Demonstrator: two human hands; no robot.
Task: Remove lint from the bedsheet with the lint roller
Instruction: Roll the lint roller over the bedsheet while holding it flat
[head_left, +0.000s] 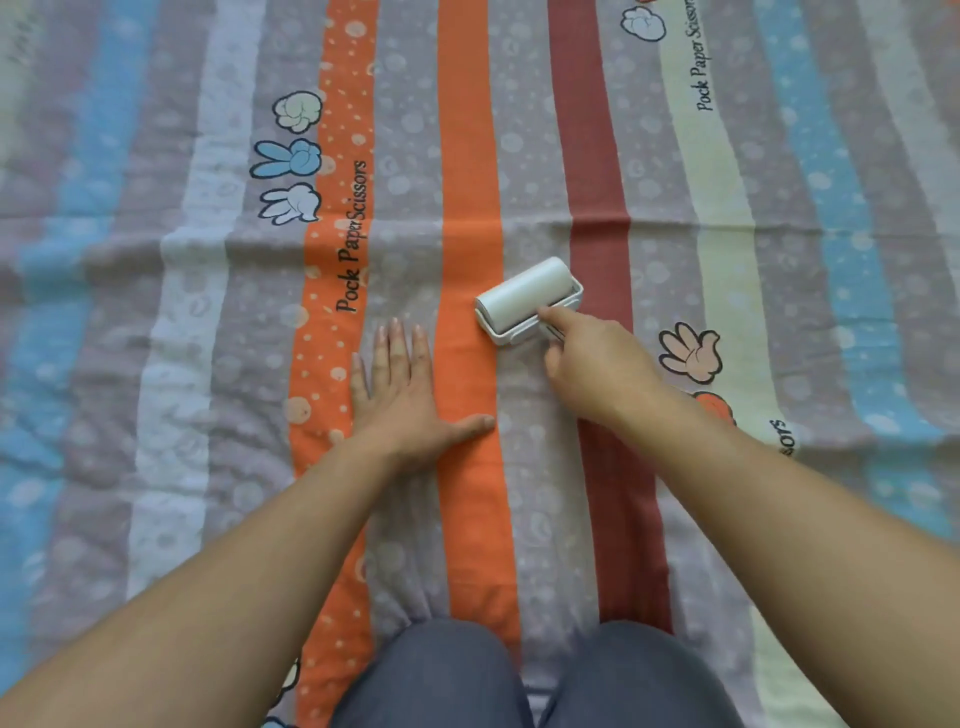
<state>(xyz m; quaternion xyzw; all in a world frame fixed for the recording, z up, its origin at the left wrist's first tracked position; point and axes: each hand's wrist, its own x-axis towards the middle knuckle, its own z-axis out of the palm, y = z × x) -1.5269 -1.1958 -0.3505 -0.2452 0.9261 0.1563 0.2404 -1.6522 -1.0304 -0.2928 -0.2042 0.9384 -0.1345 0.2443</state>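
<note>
A striped bedsheet (467, 156) in orange, grey, blue, dark red and cream fills the view. A white lint roller (527, 296) lies with its drum on the sheet, across a grey stripe between the orange and dark red stripes. My right hand (597, 364) grips the roller's handle, with the index finger stretched along the frame towards the drum. My left hand (400, 389) rests flat on the sheet just left of the roller, fingers straight and thumb spread onto the orange stripe.
My knees in grey trousers (519, 680) sit at the bottom edge on the sheet. Cartoon hand prints (291, 161) and printed words mark the fabric. The sheet shows light wrinkles near my knees.
</note>
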